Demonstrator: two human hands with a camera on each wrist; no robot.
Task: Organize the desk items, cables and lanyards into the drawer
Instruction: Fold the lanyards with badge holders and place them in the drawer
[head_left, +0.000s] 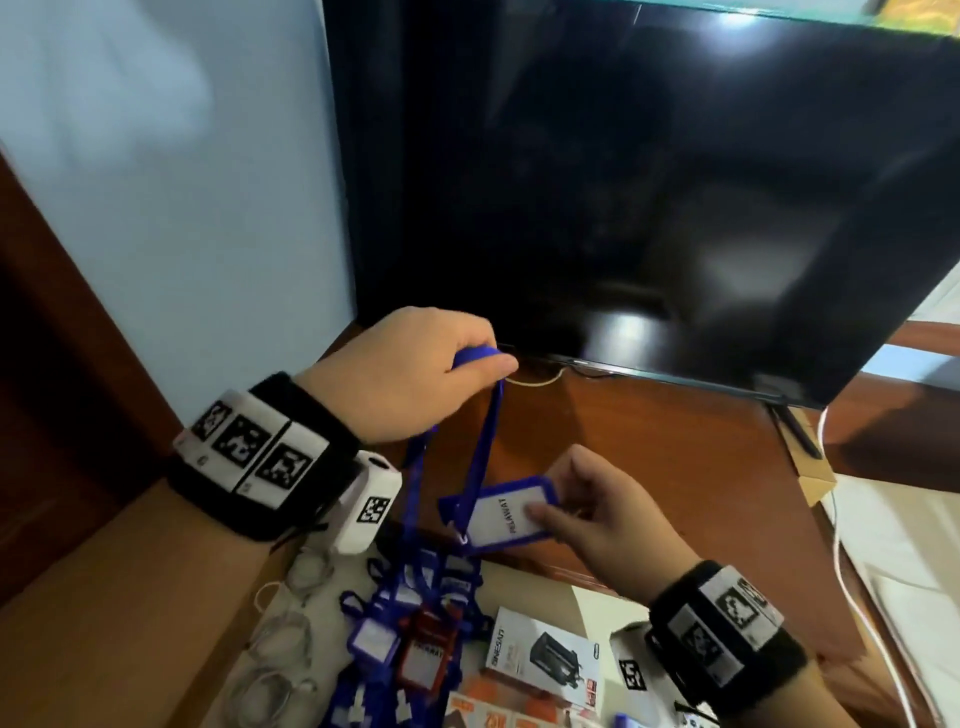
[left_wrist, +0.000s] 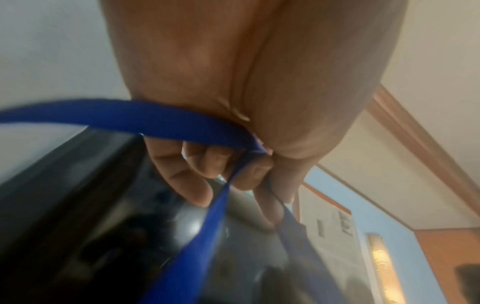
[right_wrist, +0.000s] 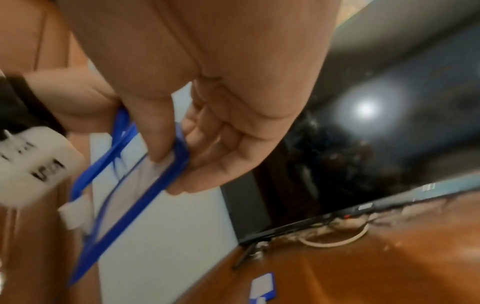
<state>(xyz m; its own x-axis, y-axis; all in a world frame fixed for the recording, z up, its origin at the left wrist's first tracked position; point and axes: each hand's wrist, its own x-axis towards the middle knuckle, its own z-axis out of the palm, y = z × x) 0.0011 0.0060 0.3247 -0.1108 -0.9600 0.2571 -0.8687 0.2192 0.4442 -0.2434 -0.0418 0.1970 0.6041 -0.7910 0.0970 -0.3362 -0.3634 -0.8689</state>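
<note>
My left hand (head_left: 457, 358) is raised in front of the dark screen and grips the loop of a blue lanyard strap (head_left: 483, 431); in the left wrist view the strap (left_wrist: 166, 123) runs through the curled fingers (left_wrist: 197, 170). Below it my right hand (head_left: 566, 514) pinches the blue-framed badge holder (head_left: 501, 514) that hangs from this strap, thumb on its white card. The right wrist view shows the badge holder (right_wrist: 145, 185) held between thumb and fingers (right_wrist: 207, 162). A heap of further blue and red lanyards with badges (head_left: 415, 634) lies in the drawer below.
A large black monitor (head_left: 649, 197) stands on the brown wooden desk (head_left: 649, 467), its foot (head_left: 795, 431) at the right. White coiled cables (head_left: 291, 634) lie left of the heap. A boxed adapter (head_left: 545, 654) and orange packets (head_left: 498, 706) lie to its right. A white cable (head_left: 852, 597) runs down the right side.
</note>
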